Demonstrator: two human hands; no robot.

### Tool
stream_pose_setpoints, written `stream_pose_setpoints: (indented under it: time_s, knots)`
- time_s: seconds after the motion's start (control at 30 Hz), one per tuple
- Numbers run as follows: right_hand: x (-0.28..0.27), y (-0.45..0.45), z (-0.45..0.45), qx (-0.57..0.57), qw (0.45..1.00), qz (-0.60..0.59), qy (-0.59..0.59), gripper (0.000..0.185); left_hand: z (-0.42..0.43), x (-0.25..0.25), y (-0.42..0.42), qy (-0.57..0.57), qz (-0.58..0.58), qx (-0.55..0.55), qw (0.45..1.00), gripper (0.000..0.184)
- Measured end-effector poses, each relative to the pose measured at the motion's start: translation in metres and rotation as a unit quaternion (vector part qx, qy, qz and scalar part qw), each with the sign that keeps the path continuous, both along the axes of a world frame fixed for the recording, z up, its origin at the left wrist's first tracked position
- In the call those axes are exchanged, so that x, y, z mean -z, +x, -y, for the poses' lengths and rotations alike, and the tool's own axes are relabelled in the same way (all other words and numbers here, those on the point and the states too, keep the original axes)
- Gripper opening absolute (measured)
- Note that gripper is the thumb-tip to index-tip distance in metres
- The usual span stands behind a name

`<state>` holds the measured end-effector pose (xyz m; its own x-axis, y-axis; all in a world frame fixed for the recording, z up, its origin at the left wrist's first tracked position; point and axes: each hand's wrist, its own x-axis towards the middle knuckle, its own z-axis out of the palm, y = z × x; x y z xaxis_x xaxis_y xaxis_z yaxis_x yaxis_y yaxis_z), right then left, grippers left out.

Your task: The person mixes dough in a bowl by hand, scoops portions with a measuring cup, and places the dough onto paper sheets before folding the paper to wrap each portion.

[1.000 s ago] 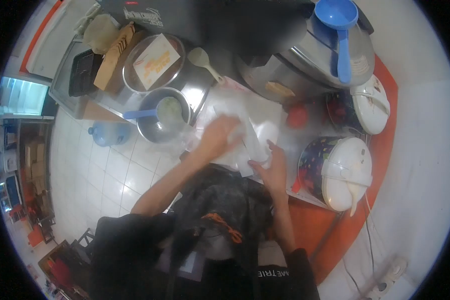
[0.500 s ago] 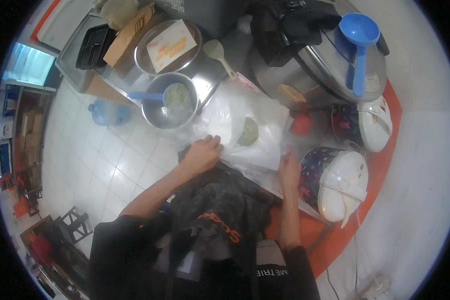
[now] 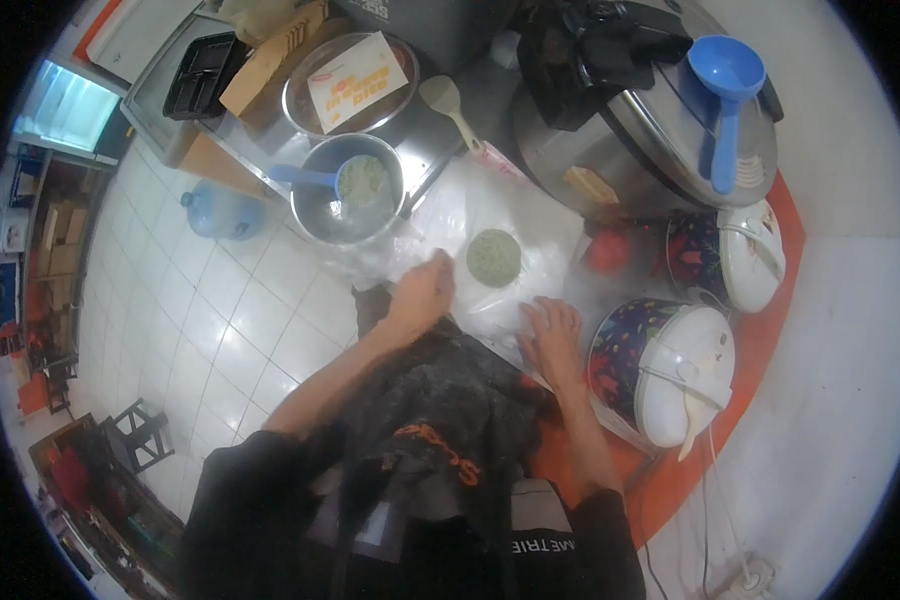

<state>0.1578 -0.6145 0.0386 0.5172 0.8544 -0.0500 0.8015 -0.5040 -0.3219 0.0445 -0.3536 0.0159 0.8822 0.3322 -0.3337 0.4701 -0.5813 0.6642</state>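
Note:
A flat round patch of pale green, grainy food (image 3: 494, 258) lies on a sheet of clear plastic (image 3: 545, 225) in front of me. My left hand (image 3: 425, 293) is at the sheet's near left edge, its fingers closed on the plastic. Loose, crumpled plastic extends to the left of that hand, below the metal bowl. My right hand (image 3: 553, 330) rests at the near right edge of the sheet, fingers spread and holding nothing. Beyond my left hand, a blue scoop (image 3: 305, 176) with similar green food in its cup sits in the metal bowl (image 3: 315, 218).
A beige rice paddle (image 3: 450, 105) lies behind the sheet. At the back right, a blue ladle (image 3: 727, 90) rests on a large steel cooker (image 3: 650, 130). Two patterned, white-lidded containers, the nearer one (image 3: 625, 350) beside my right hand, line the right side.
The plastic over the left part of the green patch has moved aside, so its full round shape shows. My right hand has shifted left and spread its fingers. The view has shifted slightly.

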Motion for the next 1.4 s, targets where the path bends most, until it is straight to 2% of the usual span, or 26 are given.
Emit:
stream_pose_setpoints:
  time_s: [0.07, 0.1, 0.13, 0.17, 0.2, 0.23, 0.3, 0.33, 0.37, 0.6, 0.67, 0.7, 0.73, 0.77, 0.8, 0.83, 0.87, 0.9, 0.97, 1.0, 1.07, 1.17, 1.3, 1.33, 1.37, 1.4]
  knots:
    - [0.010, 0.001, 0.010, 0.016, 1.000, 0.020, 0.005, 0.063, -0.013, 0.010, -0.020, -0.066, -0.005, -0.249, 0.966, 0.023]
    - [0.014, 0.001, 0.013, 0.017, 1.000, 0.020, 0.006, 0.063, -0.013, 0.008, -0.029, -0.065, -0.004, -0.248, 0.967, 0.023]
    - [0.017, 0.001, 0.016, 0.030, 0.998, 0.033, 0.036, 0.065, -0.011, -0.001, -0.040, 0.044, 0.100, -0.170, 0.979, 0.029]
    - [0.020, 0.000, 0.018, 0.042, 0.996, 0.045, 0.066, 0.068, -0.011, -0.010, -0.048, 0.152, 0.200, -0.087, 0.964, 0.037]
    - [0.018, -0.002, 0.019, 0.041, 0.996, 0.042, 0.065, 0.068, -0.016, -0.037, -0.049, 0.066, 0.240, 0.068, 0.966, 0.053]
    - [0.012, -0.005, 0.020, 0.025, 0.998, 0.037, 0.043, 0.073, -0.018, -0.039, -0.049, 0.065, 0.237, 0.066, 0.967, 0.053]
    - [0.008, -0.007, 0.015, 0.008, 0.999, 0.036, 0.022, 0.079, -0.027, -0.039, -0.041, 0.177, 0.150, 0.309, 0.922, 0.082]
    - [0.010, -0.010, 0.012, -0.018, 0.999, 0.039, 0.029, 0.081, -0.036, -0.032, -0.038, 0.178, 0.078, 0.343, 0.919, 0.091]
    - [0.011, -0.011, 0.011, -0.042, 0.998, 0.041, 0.035, 0.083, -0.044, -0.025, -0.038, 0.179, 0.080, 0.343, 0.919, 0.091]
    - [0.016, -0.007, 0.014, -0.033, 0.998, 0.001, 0.059, 0.073, -0.078, 0.001, -0.046, 0.138, 0.087, 0.410, 0.898, 0.066]
    - [0.017, -0.004, 0.014, -0.018, 0.993, -0.059, 0.102, 0.060, -0.084, 0.018, -0.051, 0.125, 0.161, 0.374, 0.905, 0.043]
    - [0.016, -0.001, 0.010, -0.018, 0.993, -0.058, 0.102, 0.060, -0.082, 0.013, -0.047, 0.126, 0.162, 0.374, 0.904, 0.043]
    - [0.014, 0.003, 0.004, 0.032, 0.984, -0.080, 0.158, 0.048, -0.076, 0.003, -0.041, 0.022, 0.187, 0.232, 0.954, 0.035]
    - [0.013, 0.007, -0.003, 0.083, 0.968, -0.103, 0.213, 0.036, -0.070, -0.003, -0.035, -0.082, 0.204, 0.083, 0.972, 0.031]
    - [0.014, 0.012, -0.010, 0.083, 0.968, -0.102, 0.213, 0.036, -0.065, -0.003, -0.028, -0.082, 0.205, 0.083, 0.972, 0.031]
    - [0.016, 0.018, -0.018, 0.205, 0.917, -0.246, 0.238, 0.026, -0.063, 0.001, -0.019, -0.141, 0.171, 0.005, 0.975, 0.033]
    - [0.018, 0.023, -0.028, 0.318, 0.831, -0.380, 0.255, 0.024, -0.061, 0.004, -0.010, -0.197, 0.135, -0.073, 0.968, 0.037]
    - [0.020, 0.028, -0.039, 0.316, 0.831, -0.378, 0.257, 0.024, -0.060, 0.011, -0.003, -0.196, 0.138, -0.073, 0.968, 0.037]
    - [0.024, 0.034, -0.057, 0.344, 0.771, -0.395, 0.363, 0.034, -0.057, 0.023, 0.010, -0.152, 0.101, -0.124, 0.975, 0.045]
    - [0.031, 0.037, -0.056, 0.342, 0.771, -0.395, 0.364, 0.034, -0.058, 0.018, 0.013, -0.150, 0.102, -0.125, 0.975, 0.045]
    - [0.046, 0.045, -0.051, 0.372, 0.815, -0.339, 0.287, 0.040, -0.062, 0.001, 0.016, -0.135, 0.073, -0.143, 0.978, 0.053]
    - [0.033, 0.045, -0.057, 0.372, 0.828, -0.322, 0.268, 0.042, -0.065, 0.004, 0.015, -0.126, 0.029, -0.183, 0.974, 0.054]
    - [0.038, 0.044, -0.061, 0.394, 0.811, -0.329, 0.281, 0.043, -0.044, 0.016, -0.001, -0.104, 0.062, -0.228, 0.966, 0.046]
    - [0.033, 0.045, -0.062, 0.403, 0.813, -0.326, 0.267, 0.042, -0.029, 0.019, -0.010, 0.040, 0.168, -0.150, 0.973, 0.040]
    - [0.030, 0.046, -0.062, 0.413, 0.814, -0.322, 0.252, 0.041, -0.019, 0.020, -0.016, 0.182, 0.267, -0.066, 0.944, 0.037]
    - [0.031, 0.046, -0.059, 0.415, 0.813, -0.323, 0.250, 0.041, -0.010, 0.011, -0.017, 0.180, 0.265, -0.065, 0.945, 0.037]
